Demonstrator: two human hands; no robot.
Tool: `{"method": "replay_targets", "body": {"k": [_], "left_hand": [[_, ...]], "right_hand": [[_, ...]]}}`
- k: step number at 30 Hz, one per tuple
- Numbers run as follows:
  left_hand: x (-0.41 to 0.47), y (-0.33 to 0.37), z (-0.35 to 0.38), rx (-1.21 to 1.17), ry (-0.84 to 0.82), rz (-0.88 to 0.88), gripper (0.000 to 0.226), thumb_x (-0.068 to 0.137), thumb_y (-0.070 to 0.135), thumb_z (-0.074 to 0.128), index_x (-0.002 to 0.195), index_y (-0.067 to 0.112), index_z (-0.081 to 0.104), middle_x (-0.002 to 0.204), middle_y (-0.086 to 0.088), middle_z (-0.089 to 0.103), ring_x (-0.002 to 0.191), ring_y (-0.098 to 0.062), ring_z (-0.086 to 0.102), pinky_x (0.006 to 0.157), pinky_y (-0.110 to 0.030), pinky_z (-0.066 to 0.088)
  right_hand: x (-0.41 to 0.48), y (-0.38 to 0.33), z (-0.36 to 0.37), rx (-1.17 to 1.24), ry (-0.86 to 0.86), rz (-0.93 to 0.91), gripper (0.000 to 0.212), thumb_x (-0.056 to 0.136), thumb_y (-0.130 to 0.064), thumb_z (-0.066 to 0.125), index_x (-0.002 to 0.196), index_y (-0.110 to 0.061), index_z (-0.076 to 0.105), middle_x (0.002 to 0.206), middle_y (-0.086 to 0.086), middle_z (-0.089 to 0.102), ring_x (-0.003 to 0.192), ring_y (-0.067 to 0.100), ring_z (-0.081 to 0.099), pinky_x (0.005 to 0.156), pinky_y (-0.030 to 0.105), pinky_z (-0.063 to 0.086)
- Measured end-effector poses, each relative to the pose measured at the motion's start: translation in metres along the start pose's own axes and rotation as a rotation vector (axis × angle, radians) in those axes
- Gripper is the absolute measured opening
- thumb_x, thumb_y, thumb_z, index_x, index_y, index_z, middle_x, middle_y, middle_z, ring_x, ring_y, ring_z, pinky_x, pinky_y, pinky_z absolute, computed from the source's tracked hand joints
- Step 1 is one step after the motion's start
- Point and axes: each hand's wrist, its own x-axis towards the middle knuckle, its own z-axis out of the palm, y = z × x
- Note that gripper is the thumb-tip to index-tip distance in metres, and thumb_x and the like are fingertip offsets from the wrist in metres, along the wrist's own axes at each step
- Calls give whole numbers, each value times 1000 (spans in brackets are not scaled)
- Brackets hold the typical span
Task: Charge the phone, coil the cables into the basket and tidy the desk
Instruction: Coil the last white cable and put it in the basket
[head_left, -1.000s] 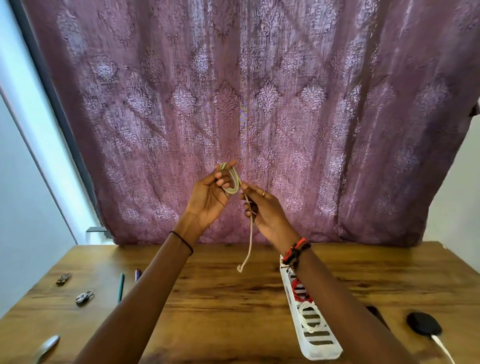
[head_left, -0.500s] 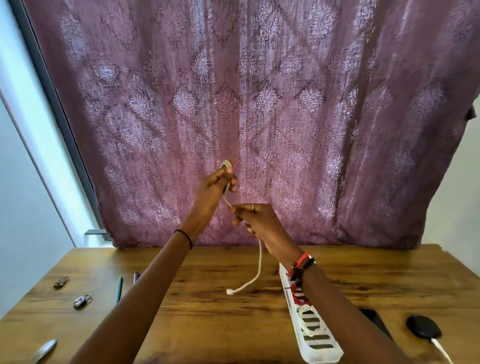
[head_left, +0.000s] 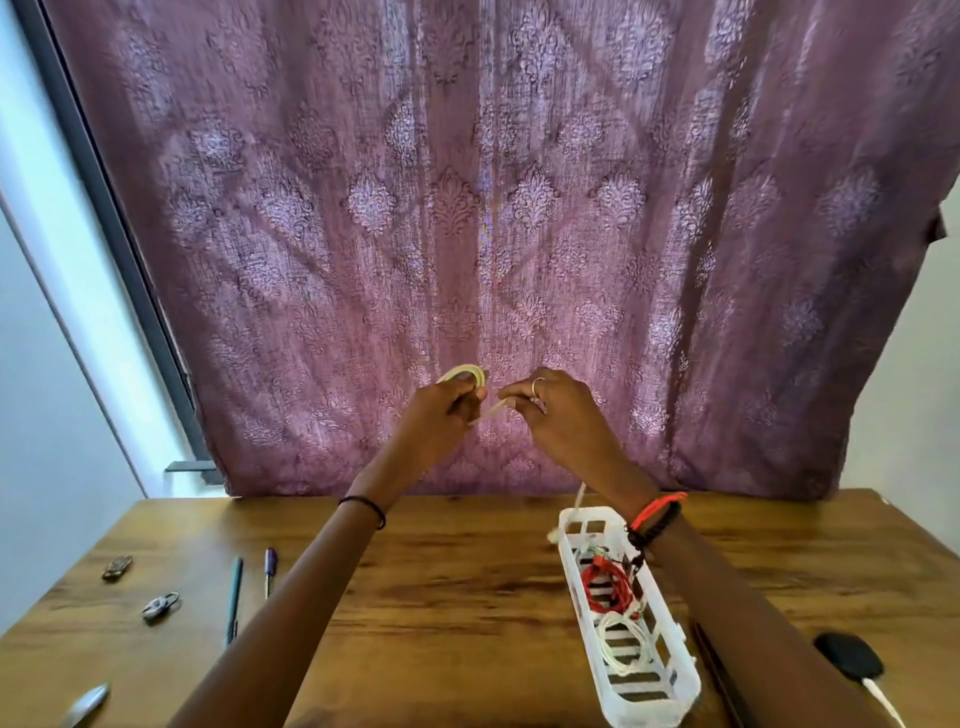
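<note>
Brown wooden desk (head_left: 457, 582): far edge under purple patterned curtain (head_left: 519, 208); bare wood in middle, between arms. Both hands up, above far edge. Left hand (head_left: 441, 415) grips loops of pale cream cable (head_left: 465, 373). Right hand (head_left: 561, 415), at 3 o'clock of left, pinches same cable; short bit stretched between hands. Long white plastic basket (head_left: 649, 719) at 5 o'clock of hands: red coiled cable (head_left: 602, 584) and white coiled cable (head_left: 618, 649) inside.

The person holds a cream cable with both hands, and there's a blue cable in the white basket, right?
Not quite: the head view shows a red cable in the white basket, not blue. The left hand and right hand do hold the cream cable.
</note>
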Motion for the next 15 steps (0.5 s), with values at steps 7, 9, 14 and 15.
{"method": "replay_targets", "body": {"k": [7, 9, 14, 15], "left_hand": [[-7, -1, 1, -181, 19, -98, 26, 97, 16, 48, 89, -4, 63, 78, -13, 63, 79, -30, 64, 79, -36, 52], [-9, -5, 2, -200, 32, -110, 27, 97, 18, 48, 94, -2, 66, 78, -12, 66, 78, -29, 65, 78, -30, 50], [-18, -13, 15, -311, -98, -140, 30, 98, 16, 44, 98, -5, 66, 58, 2, 55, 54, -5, 52, 62, -19, 42], [-20, -16, 18, -398, -127, -153, 29, 99, 16, 42, 99, -1, 66, 58, 2, 53, 51, -2, 50, 60, -17, 42]], "right_hand": [[0, 6, 2, -80, 27, -157, 24, 92, -17, 56, 110, -8, 69, 95, 10, 64, 92, 24, 52, 75, 14, 27], [1, 6, 1, -50, 25, -178, 22, 90, -14, 58, 107, -7, 70, 92, 11, 65, 89, 25, 55, 76, 18, 33], [-1, 7, 5, -63, -18, -238, 19, 87, -9, 62, 103, -7, 72, 91, 12, 66, 88, 26, 56, 77, 22, 36], [-1, 9, 5, -71, -19, -238, 20, 88, -10, 61, 104, -7, 72, 92, 11, 66, 88, 25, 55, 78, 21, 34]]}}
